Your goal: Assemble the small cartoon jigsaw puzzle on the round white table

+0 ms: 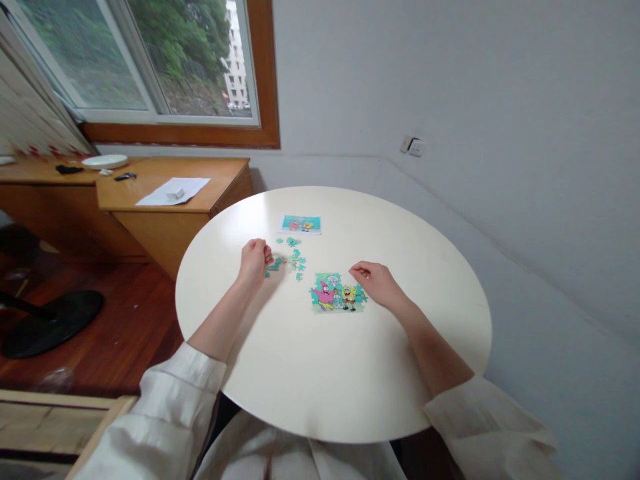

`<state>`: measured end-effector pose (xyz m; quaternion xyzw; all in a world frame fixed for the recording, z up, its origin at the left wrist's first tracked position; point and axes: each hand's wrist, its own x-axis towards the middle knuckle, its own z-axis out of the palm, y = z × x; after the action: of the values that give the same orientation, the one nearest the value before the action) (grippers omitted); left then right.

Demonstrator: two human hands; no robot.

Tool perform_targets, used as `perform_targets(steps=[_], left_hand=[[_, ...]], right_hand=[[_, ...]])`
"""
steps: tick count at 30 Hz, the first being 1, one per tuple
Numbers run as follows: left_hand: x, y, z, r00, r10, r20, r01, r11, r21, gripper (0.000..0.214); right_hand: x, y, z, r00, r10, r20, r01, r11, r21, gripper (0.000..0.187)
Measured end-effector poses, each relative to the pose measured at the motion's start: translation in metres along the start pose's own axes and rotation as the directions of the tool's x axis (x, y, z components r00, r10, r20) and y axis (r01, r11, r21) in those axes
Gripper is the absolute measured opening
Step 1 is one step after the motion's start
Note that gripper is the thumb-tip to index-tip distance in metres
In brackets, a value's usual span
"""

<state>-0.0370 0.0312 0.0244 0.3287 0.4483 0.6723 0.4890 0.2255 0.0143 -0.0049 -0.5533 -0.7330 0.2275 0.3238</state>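
A partly built cartoon jigsaw (336,292) lies on the round cream table (300,373). Loose teal pieces (294,257) are scattered just behind it. My left hand (254,259) rests curled at the left edge of the loose pieces, fingers closed at a teal piece beside them. My right hand (376,280) sits at the jigsaw's right edge, fingers pinched together; what they hold is too small to make out. A small reference picture (300,224) lies further back on the table.
A wooden desk (170,200) stands at the left under the window, with paper (173,191), a white plate (105,161) and small dark items. A black chair base (50,321) sits on the wood floor. White walls close in on the right.
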Motion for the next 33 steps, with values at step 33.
perform_targets(steps=[33], left_hand=[[0.006, 0.016, -0.013, 0.981, 0.059, -0.186, -0.072, 0.995, -0.065, 0.024]], right_hand=[[0.0, 0.001, 0.0, 1.0, -0.007, 0.027, 0.007, 1.0, -0.016, 0.022]])
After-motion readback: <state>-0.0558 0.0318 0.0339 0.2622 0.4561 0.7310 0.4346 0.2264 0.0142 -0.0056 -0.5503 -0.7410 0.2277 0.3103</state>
